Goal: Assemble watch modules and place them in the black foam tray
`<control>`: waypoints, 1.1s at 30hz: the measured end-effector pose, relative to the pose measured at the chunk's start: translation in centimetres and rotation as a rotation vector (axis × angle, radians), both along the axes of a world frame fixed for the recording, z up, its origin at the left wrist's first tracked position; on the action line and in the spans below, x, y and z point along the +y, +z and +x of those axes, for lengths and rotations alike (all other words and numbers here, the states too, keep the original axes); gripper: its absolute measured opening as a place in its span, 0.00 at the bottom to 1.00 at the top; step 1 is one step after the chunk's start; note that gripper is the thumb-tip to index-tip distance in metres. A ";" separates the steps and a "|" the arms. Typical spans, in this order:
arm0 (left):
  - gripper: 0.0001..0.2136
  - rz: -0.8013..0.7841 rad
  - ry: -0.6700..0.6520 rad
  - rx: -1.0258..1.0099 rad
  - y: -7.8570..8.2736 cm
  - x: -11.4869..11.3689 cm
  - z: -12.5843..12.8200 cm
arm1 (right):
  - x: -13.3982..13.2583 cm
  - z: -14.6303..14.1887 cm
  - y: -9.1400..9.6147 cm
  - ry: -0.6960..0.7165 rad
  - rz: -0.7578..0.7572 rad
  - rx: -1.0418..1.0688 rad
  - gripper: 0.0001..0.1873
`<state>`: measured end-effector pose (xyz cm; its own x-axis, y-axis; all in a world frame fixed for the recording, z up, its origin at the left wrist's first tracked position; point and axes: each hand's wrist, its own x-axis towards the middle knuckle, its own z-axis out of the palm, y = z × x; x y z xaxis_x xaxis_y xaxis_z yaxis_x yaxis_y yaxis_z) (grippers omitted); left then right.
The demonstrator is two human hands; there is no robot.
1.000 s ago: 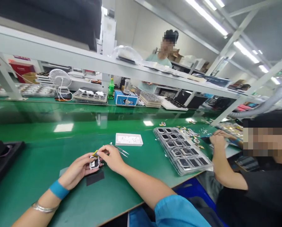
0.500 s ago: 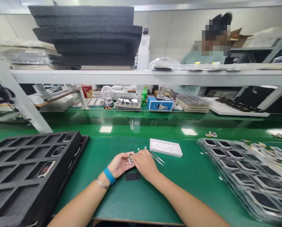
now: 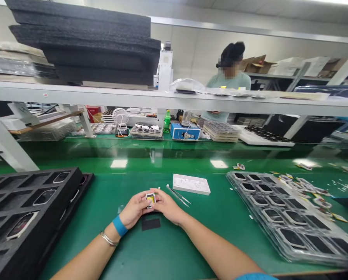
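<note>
Between my two hands is a small smartwatch case (image 3: 150, 200) with a light frame and a yellow part inside. My left hand (image 3: 134, 210) has its fingers closed around the case's left side, the thumb on its front. From the right, my right hand (image 3: 168, 206) pinches the case's edge. A black rectangular piece (image 3: 151, 224) lies on the green mat just below my hands. Metal tweezers (image 3: 179, 196) rest right of my right hand, beside a shallow white box (image 3: 191, 184) with tiny pieces in it.
A black foam tray (image 3: 53, 202) with several watch pieces stands at the left. Clear plastic trays (image 3: 290, 217) of watch screens are stacked at the right, with loose parts (image 3: 305, 186) behind. A shelf beam (image 3: 174, 102) crosses above the bench. Beyond it is a person (image 3: 229, 77).
The view has swung to the right. My right hand has shifted off the front of the watch case to its edge, and the yellow part inside now shows.
</note>
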<state>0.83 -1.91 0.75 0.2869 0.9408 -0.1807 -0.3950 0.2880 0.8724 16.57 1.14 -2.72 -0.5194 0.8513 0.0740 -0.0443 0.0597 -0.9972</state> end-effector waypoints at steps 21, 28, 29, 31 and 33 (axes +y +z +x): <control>0.20 0.092 0.372 0.088 2.2 0.3 -4.2 | 1.7 0.8 -1.0 -0.260 0.288 -0.040 0.37; 0.24 0.571 1.231 1.259 6.6 -12.1 -12.1 | 1.3 1.2 -0.7 -0.311 0.346 -0.134 0.28; 0.23 0.535 1.332 1.385 6.9 -13.7 -13.2 | 1.2 1.1 -0.7 -0.312 0.352 -0.146 0.28; 0.20 0.409 1.419 1.555 7.0 -16.0 -15.0 | 1.1 1.1 -0.6 -0.320 0.366 -0.163 0.27; 0.18 0.231 1.374 1.640 6.6 -17.4 -16.3 | 1.0 1.1 -0.5 -0.332 0.386 -0.180 0.27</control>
<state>-15.43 -19.28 7.33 -0.6697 0.3991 0.6263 0.7408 0.4194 0.5248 17.72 2.12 -3.26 -0.2599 0.9004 0.3490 0.2087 0.4052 -0.8901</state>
